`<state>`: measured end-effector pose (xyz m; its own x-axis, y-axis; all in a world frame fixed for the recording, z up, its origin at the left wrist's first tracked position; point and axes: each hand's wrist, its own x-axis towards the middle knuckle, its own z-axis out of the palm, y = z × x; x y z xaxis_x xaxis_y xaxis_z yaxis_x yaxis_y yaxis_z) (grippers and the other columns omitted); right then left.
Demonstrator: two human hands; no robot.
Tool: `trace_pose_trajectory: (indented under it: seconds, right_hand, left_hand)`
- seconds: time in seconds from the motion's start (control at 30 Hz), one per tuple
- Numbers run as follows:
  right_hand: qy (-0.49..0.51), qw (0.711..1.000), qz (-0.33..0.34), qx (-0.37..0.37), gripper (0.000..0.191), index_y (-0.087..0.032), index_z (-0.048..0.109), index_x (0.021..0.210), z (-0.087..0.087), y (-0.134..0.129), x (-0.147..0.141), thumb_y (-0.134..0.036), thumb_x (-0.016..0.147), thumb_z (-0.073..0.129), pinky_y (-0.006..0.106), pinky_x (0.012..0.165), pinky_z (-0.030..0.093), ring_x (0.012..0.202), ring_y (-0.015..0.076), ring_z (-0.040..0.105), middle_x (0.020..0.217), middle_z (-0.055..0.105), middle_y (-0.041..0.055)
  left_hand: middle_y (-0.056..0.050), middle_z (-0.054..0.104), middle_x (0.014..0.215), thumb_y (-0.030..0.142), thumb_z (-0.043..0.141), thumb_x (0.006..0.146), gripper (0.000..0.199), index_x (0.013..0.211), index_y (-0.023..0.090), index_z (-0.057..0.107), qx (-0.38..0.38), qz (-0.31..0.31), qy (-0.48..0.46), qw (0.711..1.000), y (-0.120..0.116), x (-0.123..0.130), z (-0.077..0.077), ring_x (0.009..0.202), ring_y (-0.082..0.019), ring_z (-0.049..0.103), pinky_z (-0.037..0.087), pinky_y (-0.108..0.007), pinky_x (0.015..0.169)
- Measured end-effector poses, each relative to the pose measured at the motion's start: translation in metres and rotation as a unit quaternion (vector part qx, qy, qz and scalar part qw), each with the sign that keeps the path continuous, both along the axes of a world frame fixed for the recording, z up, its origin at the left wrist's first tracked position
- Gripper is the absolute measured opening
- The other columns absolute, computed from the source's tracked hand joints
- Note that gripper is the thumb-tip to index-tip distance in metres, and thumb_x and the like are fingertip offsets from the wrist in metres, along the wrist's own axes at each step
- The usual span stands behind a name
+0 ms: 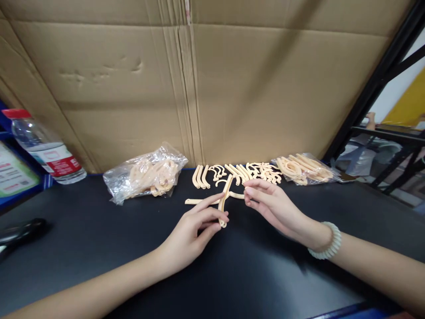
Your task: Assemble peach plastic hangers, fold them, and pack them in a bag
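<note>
My left hand pinches a long beige slotted strip, tilted upward above the dark table, its rounded lower end showing holes. To its right, my right hand is raised with thumb and fingertips pressed together; whatever lies between them is too small to name. A green beaded bracelet circles the right wrist. Behind the hands, a straight beige strip and a curved beige piece lie on the table. Further back, several slim strips and small curved pieces are laid out in groups.
A clear plastic bag of beige parts lies back left, another bag back right. At the left stand a red-capped water bottle and a dark object. A cardboard wall closes the back of the table; a black metal frame rises at right.
</note>
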<state>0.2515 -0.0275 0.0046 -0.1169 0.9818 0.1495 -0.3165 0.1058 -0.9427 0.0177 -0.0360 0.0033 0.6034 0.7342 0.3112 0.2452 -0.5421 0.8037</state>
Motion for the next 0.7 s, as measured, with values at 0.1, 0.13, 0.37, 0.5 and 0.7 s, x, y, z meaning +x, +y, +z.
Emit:
trace_pose_trajectory:
  seconds: [0.1, 0.13, 0.37, 0.5, 0.7]
  right_hand:
    - [0.006, 1.000, 0.017, 0.016, 0.018, -0.022, 0.071, 0.091, -0.005, -0.001, -0.007, -0.030, 0.076, 0.077, 0.030, 0.076, 0.050, 0.075, 0.0122, 0.059, 0.082, 0.063, 0.0001]
    - [0.004, 1.000, 0.024, 0.016, 0.017, -0.022, 0.071, 0.091, -0.007, -0.001, -0.009, -0.031, 0.077, 0.077, 0.030, 0.075, 0.050, 0.074, 0.0120, 0.059, 0.082, 0.064, 0.0003]
    - [-0.025, 0.998, 0.057, 0.006, 0.021, -0.021, 0.064, 0.086, -0.013, -0.003, -0.014, -0.032, 0.076, 0.078, 0.028, 0.067, 0.048, 0.068, 0.0116, 0.060, 0.079, 0.064, -0.0010]
    - [0.005, 0.998, 0.062, -0.017, 0.039, -0.025, 0.055, 0.099, -0.012, -0.004, -0.014, -0.024, 0.071, 0.082, 0.026, 0.068, 0.048, 0.067, 0.0105, 0.060, 0.075, 0.066, -0.0045]
    - [-0.021, 0.995, 0.096, -0.006, 0.018, -0.020, 0.070, 0.086, -0.014, -0.003, -0.016, -0.023, 0.072, 0.081, 0.030, 0.074, 0.054, 0.073, 0.0124, 0.065, 0.086, 0.068, 0.0014]
  left_hand:
    - [-0.007, 0.030, 0.157, 0.027, 0.062, 0.086, 0.013, 0.090, 0.022, 0.073, -0.151, -0.001, -0.062, 0.987, -0.004, 0.006, -0.001, 0.111, -0.028, 0.066, 0.053, -0.042, 0.098]
    - [-0.006, 0.035, 0.155, 0.028, 0.065, 0.084, 0.011, 0.086, 0.022, 0.074, -0.169, 0.007, -0.068, 0.983, -0.003, 0.006, -0.001, 0.110, -0.028, 0.066, 0.053, -0.044, 0.099]
    - [0.000, 0.067, 0.089, 0.020, 0.073, 0.078, 0.013, 0.078, 0.020, 0.060, -0.224, 0.029, -0.150, 0.963, 0.010, 0.005, -0.002, 0.087, -0.020, 0.070, 0.057, -0.037, 0.085]
    - [0.004, 0.067, 0.086, 0.013, 0.075, 0.076, 0.036, 0.092, 0.024, 0.045, -0.268, 0.015, -0.233, 0.935, 0.009, 0.005, -0.006, 0.082, -0.015, 0.069, 0.057, -0.030, 0.076]
    - [0.003, 0.068, 0.082, 0.013, 0.074, 0.077, 0.027, 0.096, 0.020, 0.056, -0.229, 0.027, -0.212, 0.950, 0.006, 0.006, -0.004, 0.082, -0.013, 0.066, 0.056, -0.029, 0.080]
